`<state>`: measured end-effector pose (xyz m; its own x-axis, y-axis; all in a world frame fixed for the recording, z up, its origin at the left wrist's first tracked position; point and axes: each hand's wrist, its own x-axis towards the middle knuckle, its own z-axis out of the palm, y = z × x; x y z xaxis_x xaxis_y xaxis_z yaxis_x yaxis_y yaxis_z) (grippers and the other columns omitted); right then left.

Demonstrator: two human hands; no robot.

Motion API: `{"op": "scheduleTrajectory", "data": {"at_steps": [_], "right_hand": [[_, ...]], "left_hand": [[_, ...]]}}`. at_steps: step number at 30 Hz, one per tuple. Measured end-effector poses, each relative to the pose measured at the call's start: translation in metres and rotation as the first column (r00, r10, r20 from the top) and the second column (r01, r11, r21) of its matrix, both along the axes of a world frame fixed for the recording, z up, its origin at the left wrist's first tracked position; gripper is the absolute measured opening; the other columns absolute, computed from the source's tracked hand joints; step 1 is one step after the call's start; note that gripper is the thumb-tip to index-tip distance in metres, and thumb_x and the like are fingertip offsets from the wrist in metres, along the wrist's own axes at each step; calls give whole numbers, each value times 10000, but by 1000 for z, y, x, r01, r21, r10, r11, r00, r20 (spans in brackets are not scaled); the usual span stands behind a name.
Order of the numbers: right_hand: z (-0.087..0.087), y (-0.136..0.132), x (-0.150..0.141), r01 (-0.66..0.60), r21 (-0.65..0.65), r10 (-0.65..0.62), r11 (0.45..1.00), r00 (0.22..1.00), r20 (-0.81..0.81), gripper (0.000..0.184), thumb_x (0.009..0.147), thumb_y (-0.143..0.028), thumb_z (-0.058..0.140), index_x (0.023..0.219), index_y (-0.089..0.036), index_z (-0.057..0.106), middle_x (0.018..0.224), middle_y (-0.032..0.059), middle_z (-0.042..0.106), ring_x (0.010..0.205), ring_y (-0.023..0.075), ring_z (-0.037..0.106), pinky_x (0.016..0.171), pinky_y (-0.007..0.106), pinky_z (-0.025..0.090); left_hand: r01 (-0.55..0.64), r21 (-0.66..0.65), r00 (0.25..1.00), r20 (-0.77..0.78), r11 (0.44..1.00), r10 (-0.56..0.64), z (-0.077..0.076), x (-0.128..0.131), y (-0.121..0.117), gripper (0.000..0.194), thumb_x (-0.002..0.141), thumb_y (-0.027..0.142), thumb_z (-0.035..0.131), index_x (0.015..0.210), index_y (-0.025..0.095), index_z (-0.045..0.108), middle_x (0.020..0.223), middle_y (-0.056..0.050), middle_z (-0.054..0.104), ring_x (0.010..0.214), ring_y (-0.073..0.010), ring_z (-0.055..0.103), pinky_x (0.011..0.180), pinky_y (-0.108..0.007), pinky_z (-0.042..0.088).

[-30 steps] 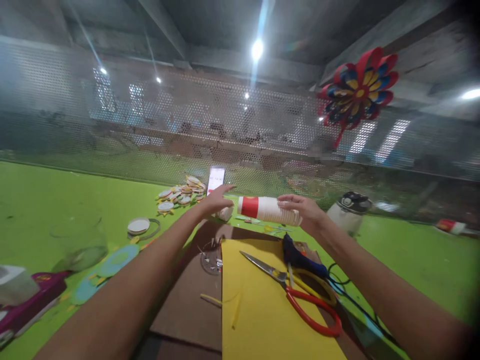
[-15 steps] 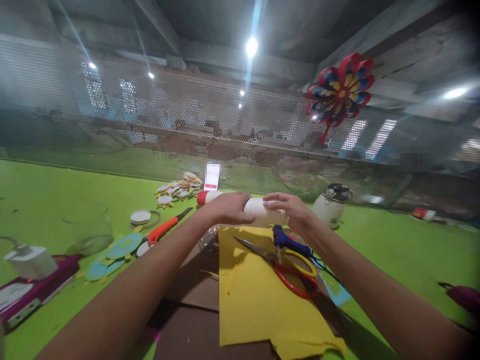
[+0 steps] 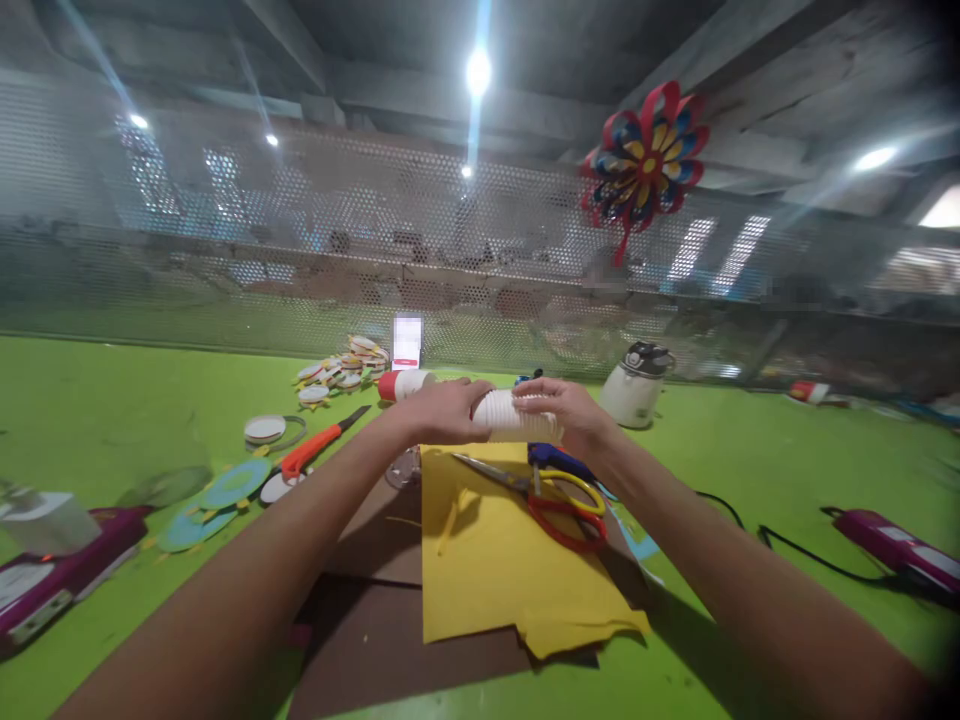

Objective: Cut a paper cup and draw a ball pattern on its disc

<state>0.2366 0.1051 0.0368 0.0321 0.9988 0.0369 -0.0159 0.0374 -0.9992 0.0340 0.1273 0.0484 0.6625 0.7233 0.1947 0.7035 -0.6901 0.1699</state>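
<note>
A stack of white paper cups (image 3: 504, 417) with a red end lies sideways in the air above the green table (image 3: 112, 400). My left hand (image 3: 442, 410) is wrapped round the stack near its red end. My right hand (image 3: 568, 408) grips the stack's other end with curled fingers. Below the hands lie a yellow felt sheet (image 3: 495, 560) on a brown board (image 3: 375, 610), red-handled scissors (image 3: 547, 500) and a blue glue gun (image 3: 559, 462).
An orange utility knife (image 3: 315, 452), paper discs (image 3: 337, 372) and blue paper circles (image 3: 217, 495) lie at left. A phone (image 3: 407, 341) leans on the mesh fence. A white jar (image 3: 636, 385) stands right. Purple tools (image 3: 892, 545) lie at both sides. A paper pinwheel (image 3: 645, 165) hangs above.
My left hand has closed round the cup stack, which it was only reaching for before. The view has shifted, so the table items appear further left and higher.
</note>
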Motion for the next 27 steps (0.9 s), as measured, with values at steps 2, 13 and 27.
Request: {"op": "scheduleTrajectory", "data": {"at_steps": [2, 13, 27], "right_hand": [[-1, -1, 0, -2, 4, 2, 1000, 1000, -7, 374, 408, -269, 874, 723, -170, 699, 570, 2, 646, 515, 159, 571, 513, 302, 438], [-1, -9, -8, -2, 17, 2, 1000, 1000, -10, 414, 364, -295, 893, 703, -166, 694, 563, -17, 644, 496, 136, 563, 527, 295, 448], [-12, -10, -5, 9, 77, -9, 997, 1000, 1, 406, 418, -344, 879, 740, -178, 695, 593, -11, 638, 516, 148, 562, 534, 302, 443]], "left_hand": [[-14, 13, 1000, -1, 1000, 14, 0, 0, -2, 661, 764, 450, 553, 1374, 205, 485, 1231, -140, 639, 1086, -323, 594, 890, -436, 472], [-65, 23, 997, -44, 998, 66, 1, -2, -13, 601, 772, 454, 540, 1317, 201, 508, 1173, -138, 638, 1079, -334, 588, 887, -449, 464], [-189, 112, 981, -24, 976, 192, -12, 0, -20, 486, 845, 473, 466, 1217, 167, 525, 1086, -154, 631, 1000, -331, 609, 810, -430, 481]]}}
